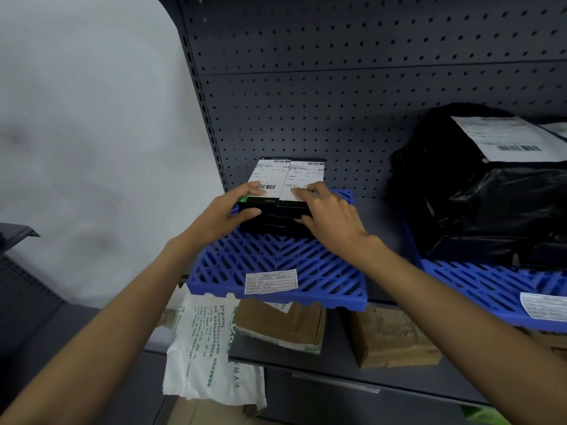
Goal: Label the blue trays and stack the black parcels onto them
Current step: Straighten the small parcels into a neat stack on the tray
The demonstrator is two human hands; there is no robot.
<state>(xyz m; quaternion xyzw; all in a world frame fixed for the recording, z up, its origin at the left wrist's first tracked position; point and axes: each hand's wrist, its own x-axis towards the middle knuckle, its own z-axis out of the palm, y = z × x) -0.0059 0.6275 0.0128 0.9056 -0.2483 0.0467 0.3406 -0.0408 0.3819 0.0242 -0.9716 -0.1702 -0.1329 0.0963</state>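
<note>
blue tray with paper label at its front, black parcels stacked at its back, left hand and right hand both gripping the stack, fingers curled

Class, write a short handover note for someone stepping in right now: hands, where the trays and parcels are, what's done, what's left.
Left hand and right hand both grip the stack of black boxes at the back of the left tray.
Done: left tray has a label at its front edge; right tray is labelled too and holds black bagged parcels.
Left: settle the stack and let go; whether more parcels wait is out of view.
</note>
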